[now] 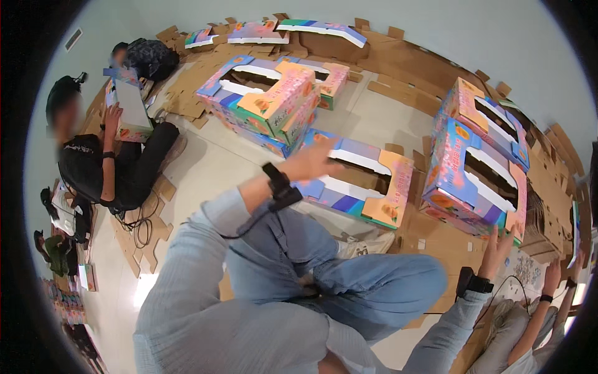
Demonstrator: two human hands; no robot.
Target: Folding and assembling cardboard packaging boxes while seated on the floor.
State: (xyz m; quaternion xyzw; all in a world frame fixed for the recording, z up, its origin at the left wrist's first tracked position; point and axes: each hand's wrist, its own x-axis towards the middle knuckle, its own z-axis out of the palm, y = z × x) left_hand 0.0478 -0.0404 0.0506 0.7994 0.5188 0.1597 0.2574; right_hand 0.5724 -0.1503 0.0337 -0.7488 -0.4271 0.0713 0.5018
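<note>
Head view: left hand spread flat on printed cardboard tray at twelve o'clock; right hand open against stacked tray at three. Likely light, stiff; best gripped by rims.

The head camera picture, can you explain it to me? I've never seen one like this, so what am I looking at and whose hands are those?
This is one round, wide-angle picture from a camera worn on a person's head, looking down, so straight edges bend near the rim. The person sits cross-legged on the floor in jeans. Their left hand reaches forward, open, to a flat-lying colourful cardboard box. Their right hand is open against a taller stack of boxes. Neither hand grips anything. Each wrist wears a black band with a cable. More folded boxes and brown cardboard sheets lie around. On the left, another person in black sits holding a box; a third person's arm shows at lower right.
</note>
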